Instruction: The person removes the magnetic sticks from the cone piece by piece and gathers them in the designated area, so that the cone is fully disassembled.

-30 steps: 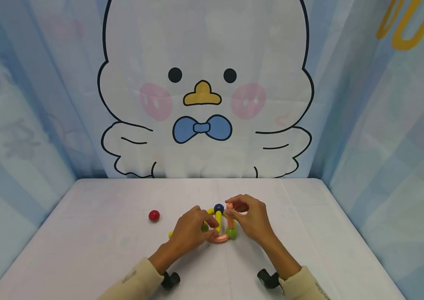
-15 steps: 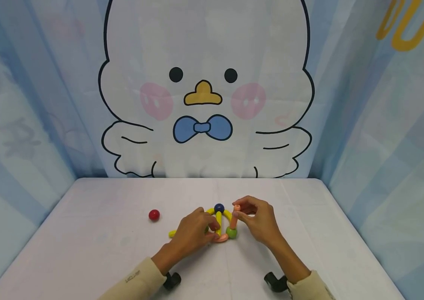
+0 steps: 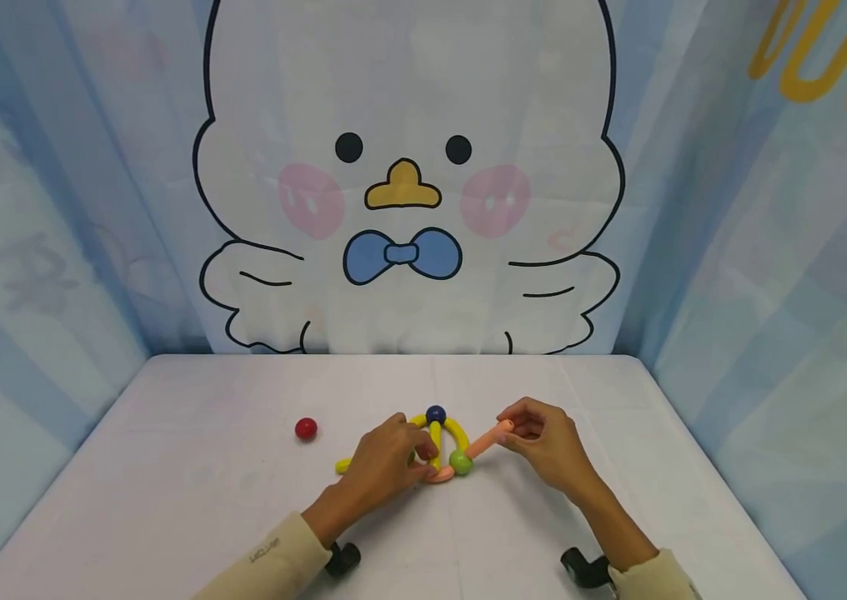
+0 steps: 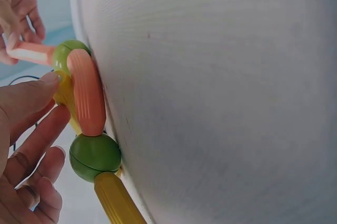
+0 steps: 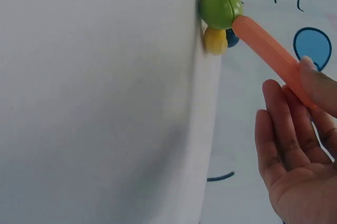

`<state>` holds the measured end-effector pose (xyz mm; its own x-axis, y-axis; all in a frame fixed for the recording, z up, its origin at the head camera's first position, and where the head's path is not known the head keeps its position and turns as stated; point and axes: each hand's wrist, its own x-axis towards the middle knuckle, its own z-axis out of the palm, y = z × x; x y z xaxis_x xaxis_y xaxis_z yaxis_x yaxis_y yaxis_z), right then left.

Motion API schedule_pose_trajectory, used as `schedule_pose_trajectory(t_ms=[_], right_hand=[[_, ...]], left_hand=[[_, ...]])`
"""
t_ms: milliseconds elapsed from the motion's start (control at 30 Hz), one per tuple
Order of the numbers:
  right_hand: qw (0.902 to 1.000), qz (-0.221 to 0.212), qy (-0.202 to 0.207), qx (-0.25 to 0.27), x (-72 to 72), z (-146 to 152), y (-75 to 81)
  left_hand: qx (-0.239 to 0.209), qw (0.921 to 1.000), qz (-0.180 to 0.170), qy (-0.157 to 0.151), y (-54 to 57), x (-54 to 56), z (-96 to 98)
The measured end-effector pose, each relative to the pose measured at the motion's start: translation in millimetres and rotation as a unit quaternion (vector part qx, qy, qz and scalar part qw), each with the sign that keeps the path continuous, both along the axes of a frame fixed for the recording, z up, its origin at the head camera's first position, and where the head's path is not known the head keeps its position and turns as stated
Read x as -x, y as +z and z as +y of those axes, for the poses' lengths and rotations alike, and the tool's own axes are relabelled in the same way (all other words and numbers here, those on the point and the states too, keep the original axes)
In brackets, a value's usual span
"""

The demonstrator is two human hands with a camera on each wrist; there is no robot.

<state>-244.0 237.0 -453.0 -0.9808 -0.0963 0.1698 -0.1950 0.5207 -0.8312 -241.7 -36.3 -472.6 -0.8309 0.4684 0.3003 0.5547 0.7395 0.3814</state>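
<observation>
A toy frame of magnetic sticks and balls stands on the table. My right hand [image 3: 547, 442] pinches the free end of a straight salmon stick [image 3: 488, 440], which slants up to the right from a green ball [image 3: 461, 462]. My left hand [image 3: 386, 454] holds the frame, thumb and finger on a yellow stick [image 4: 66, 95] beside the curved salmon stick [image 4: 88, 92]. That curved stick links the first ball to another green ball [image 4: 95, 156], mostly hidden by my left hand in the head view. A dark blue ball [image 3: 435, 414] tops curved yellow sticks [image 3: 458, 432].
Left of the frame, a red ball [image 3: 307, 429] lies alone on the white tabletop [image 3: 206, 500]. Another yellow stick [image 3: 343, 466] pokes out behind my left hand. Beyond the table's back edge hangs a printed curtain [image 3: 401, 100].
My right hand has moved right and slightly down, tilting the salmon stick from upright to a rightward slant about its green ball. My left hand has stayed almost still on the frame.
</observation>
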Motion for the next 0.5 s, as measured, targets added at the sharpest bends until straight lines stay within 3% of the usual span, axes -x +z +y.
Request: schedule_pose_trajectory(t_ms=[233, 500], right_hand=[[0.9987, -0.039, 0.007, -0.033, 1.7, 15.1, -4.9], [0.9923, -0.06, 0.009, -0.108, 7.0, 22.0, -13.3]], left_hand=[[-0.009, 1.0, 0.001, -0.001, -1.6, 0.5, -0.3], [-0.014, 0.9999, -0.002, -0.001, -1.1, 0.5, 0.2]])
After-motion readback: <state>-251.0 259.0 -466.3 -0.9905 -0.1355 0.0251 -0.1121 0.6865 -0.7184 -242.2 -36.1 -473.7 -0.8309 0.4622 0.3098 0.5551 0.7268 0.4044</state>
